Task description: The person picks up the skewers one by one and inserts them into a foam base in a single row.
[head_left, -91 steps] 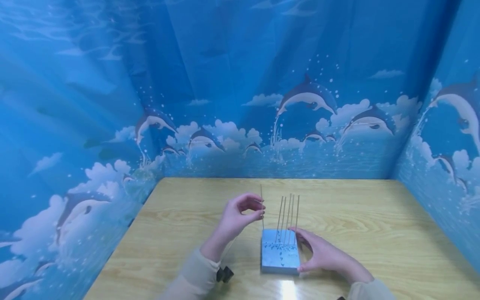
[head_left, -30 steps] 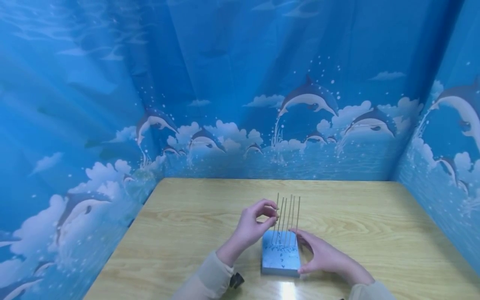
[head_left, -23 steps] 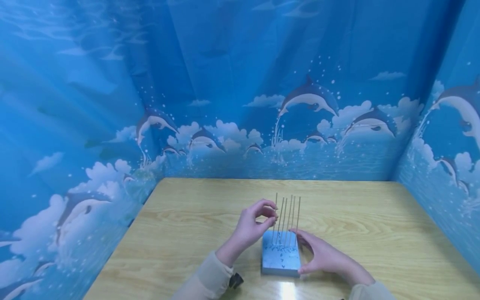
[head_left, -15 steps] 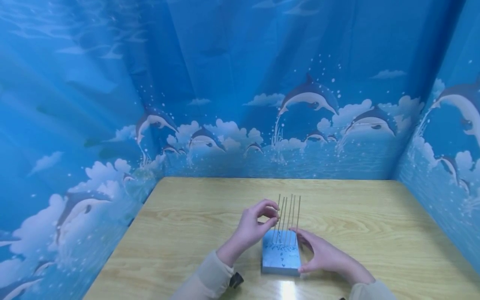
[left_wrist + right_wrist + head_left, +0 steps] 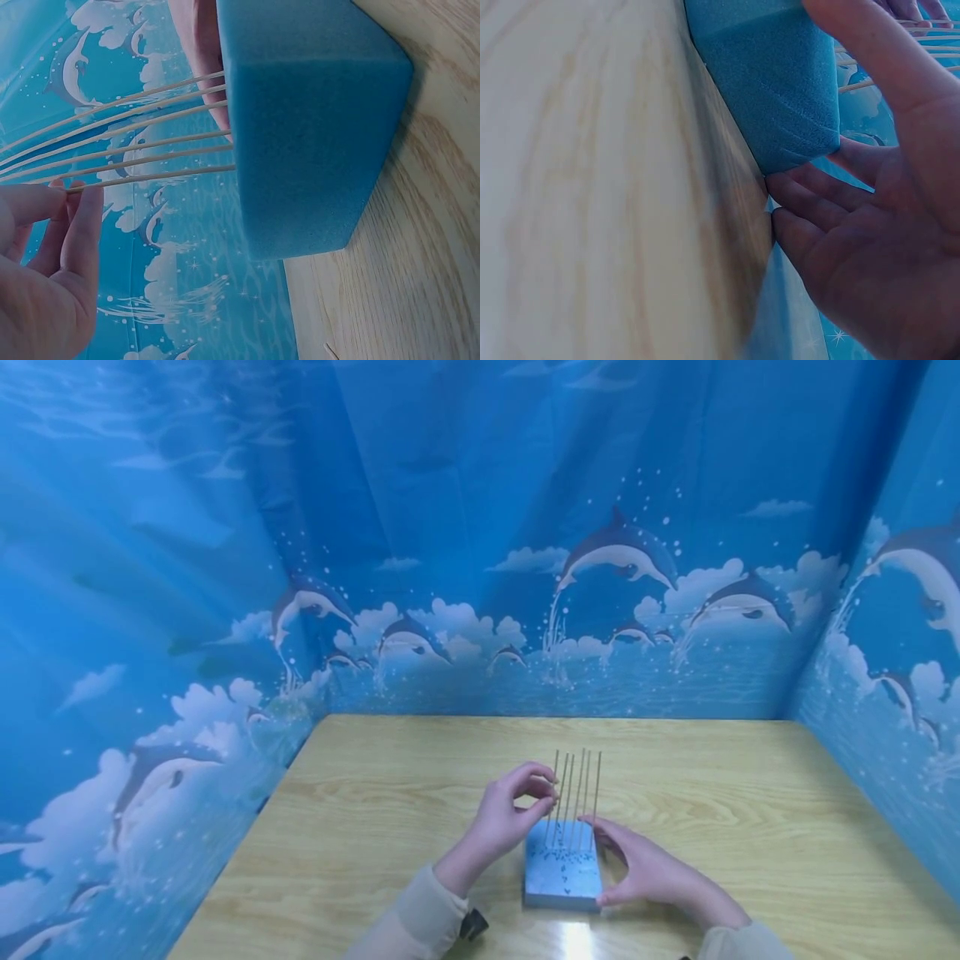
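Note:
A blue foam block [image 5: 561, 878] sits on the table, its top dotted with small dark marks. Several thin wooden skewers [image 5: 597, 777] stand up from it in a loose row. My left hand [image 5: 498, 814] pinches the leftmost skewer [image 5: 150, 179] between thumb and fingertips, partway up its length. In the left wrist view that skewer's lower end meets the block's top face. My right hand [image 5: 648, 868] grips the block's right side, thumb at the near corner and fingers toward the far side. The right wrist view shows its fingertips [image 5: 784, 187] low against the block, close to the tabletop.
The wood-grain table [image 5: 375, 777] extends around the block. Blue dolphin-print curtains [image 5: 480, 568] rise along its back and both sides. A black device [image 5: 473, 925] is on the left wrist by the sleeve. A thin tip [image 5: 331, 351] shows at the left wrist view's lower edge.
My left hand has moved right and slightly down with its skewer, from the block's back left edge to beside the other skewers. Over the last second it barely moves. My right hand stays put.

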A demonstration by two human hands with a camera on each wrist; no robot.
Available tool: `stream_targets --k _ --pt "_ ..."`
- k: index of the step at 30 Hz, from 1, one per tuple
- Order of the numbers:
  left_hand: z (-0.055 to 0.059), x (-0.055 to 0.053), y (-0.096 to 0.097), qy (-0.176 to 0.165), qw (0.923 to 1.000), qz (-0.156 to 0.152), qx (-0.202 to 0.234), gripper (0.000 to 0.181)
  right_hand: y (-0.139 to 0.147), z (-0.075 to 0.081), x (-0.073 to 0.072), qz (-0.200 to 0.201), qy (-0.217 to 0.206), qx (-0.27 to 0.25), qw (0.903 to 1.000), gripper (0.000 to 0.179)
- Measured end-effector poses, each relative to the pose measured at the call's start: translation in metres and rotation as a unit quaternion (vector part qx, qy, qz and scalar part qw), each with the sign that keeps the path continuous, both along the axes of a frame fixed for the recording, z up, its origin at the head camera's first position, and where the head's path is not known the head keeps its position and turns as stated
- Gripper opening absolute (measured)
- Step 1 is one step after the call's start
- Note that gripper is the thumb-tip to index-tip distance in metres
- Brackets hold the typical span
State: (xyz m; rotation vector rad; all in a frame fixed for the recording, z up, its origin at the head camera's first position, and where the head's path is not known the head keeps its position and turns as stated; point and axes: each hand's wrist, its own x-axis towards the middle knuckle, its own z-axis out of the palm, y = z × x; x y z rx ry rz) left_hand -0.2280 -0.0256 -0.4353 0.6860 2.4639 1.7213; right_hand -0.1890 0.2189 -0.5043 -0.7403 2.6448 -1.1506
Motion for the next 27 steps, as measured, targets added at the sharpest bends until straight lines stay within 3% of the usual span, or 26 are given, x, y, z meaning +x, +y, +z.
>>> stream_targets --k 14,27 --pt "-0.0006 -0.0004 -0.0056 -0.001 1.0000 0.009 0.004 0.028 -0.0011 0.0006 -0.0006 -0.002 -0.003 -0.001 1.0000 0.119" --pt "-0.0012 -0.0028 -0.0086 -0.018 0.9987 0.031 0.037 0.027 -0.0013 0.0019 0.0002 -0.003 -0.009 -0.001 1.0000 0.120"
